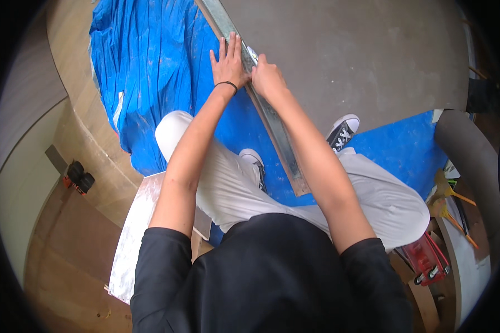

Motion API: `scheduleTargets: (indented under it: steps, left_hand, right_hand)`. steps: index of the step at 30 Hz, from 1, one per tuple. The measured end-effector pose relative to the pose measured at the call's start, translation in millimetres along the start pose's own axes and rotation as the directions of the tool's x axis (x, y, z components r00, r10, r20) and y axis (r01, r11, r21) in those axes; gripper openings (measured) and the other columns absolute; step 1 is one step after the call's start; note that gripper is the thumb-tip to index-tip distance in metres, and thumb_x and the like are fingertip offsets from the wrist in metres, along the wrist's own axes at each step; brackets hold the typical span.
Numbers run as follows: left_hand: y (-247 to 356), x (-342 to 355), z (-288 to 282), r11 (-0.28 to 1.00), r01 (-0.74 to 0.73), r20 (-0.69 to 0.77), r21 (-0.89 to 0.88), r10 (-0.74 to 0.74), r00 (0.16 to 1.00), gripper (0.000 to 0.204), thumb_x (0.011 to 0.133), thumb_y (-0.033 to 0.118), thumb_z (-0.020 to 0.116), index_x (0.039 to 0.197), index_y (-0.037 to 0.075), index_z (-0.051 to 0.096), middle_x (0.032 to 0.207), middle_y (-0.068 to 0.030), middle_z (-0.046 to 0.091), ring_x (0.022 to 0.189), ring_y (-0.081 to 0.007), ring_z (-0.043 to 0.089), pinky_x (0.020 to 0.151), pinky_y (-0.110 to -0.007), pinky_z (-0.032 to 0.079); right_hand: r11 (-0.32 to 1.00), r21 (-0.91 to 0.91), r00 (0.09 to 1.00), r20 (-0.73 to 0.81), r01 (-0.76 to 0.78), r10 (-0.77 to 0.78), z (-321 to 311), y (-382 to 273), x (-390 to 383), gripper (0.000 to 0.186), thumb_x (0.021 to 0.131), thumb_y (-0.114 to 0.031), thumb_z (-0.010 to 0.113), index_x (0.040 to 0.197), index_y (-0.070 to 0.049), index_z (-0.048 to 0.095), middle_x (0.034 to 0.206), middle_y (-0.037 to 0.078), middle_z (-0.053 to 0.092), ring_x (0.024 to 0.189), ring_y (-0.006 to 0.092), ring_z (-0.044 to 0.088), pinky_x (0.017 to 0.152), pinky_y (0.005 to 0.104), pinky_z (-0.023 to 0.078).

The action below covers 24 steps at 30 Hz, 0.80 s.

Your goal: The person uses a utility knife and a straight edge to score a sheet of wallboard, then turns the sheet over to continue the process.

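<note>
A long, narrow grey-green bar with a wooden-looking edge runs from the top middle down to between my feet. It lies along the left edge of a large grey-brown sheet. My left hand is pressed flat on the bar, fingers stretched out, a dark band at its wrist. Just right of it, my right hand is closed round a small silvery tool. Only the tip of that tool shows beyond the fist, so its kind is unclear. The tip sits against the bar's right side.
A blue tarp spreads under the sheet and my sneakers. A white-smeared board stands by my left leg. A red wheeled tool and orange-handled things lie at right. Black-and-red objects rest at far left.
</note>
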<state>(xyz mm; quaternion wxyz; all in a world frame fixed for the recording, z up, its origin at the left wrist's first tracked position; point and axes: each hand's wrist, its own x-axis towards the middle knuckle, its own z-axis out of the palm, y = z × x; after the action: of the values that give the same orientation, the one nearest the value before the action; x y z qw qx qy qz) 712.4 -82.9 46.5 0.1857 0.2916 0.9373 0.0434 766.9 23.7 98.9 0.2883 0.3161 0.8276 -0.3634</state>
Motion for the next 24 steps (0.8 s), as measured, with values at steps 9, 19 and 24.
scheduleTargets:
  steps: [9, 19, 24]
  left_hand:
    - [14, 1, -14, 0.996, 0.089, 0.111, -0.009, -0.088, 0.990, 0.139, 0.044, 0.044, 0.092, 0.153, 0.009, 0.014, 0.161, -0.0029, 0.012, 0.148, -0.0283, 0.013, 0.114, -0.055, 0.023]
    - [12, 2, -15, 0.996, 0.087, 0.104, 0.008, -0.088, 0.991, 0.140, 0.043, 0.046, 0.091, 0.154, 0.010, 0.013, 0.161, -0.0034, 0.010, 0.148, -0.0281, 0.013, 0.112, -0.058, 0.025]
    - [10, 3, -12, 0.998, 0.070, 0.075, -0.004, -0.069, 0.995, 0.141, 0.043, 0.047, 0.091, 0.154, 0.010, 0.013, 0.161, -0.0033, 0.012, 0.148, -0.0284, 0.014, 0.111, -0.058, 0.026]
  right_hand:
    - [0.988, -0.098, 0.989, 0.082, -0.118, 0.127, 44, 117, -145, 0.023, 0.096, -0.022, 0.049, 0.110, -0.004, 0.044, 0.084, 0.029, 0.065, 0.083, 0.0493, 0.064, 0.073, 0.0580, 0.051]
    - [0.993, -0.050, 0.994, 0.024, -0.109, 0.110, 48, 138, -171, 0.029, 0.097, -0.027, 0.047, 0.113, -0.003, 0.045, 0.079, 0.030, 0.064, 0.079, 0.0493, 0.064, 0.069, 0.0569, 0.051]
    - [0.988, 0.086, 0.978, -0.175, 0.127, -0.111, 16, 69, -74, 0.029, 0.096, -0.026, 0.048, 0.109, 0.000, 0.049, 0.079, 0.030, 0.064, 0.077, 0.0495, 0.063, 0.069, 0.0578, 0.049]
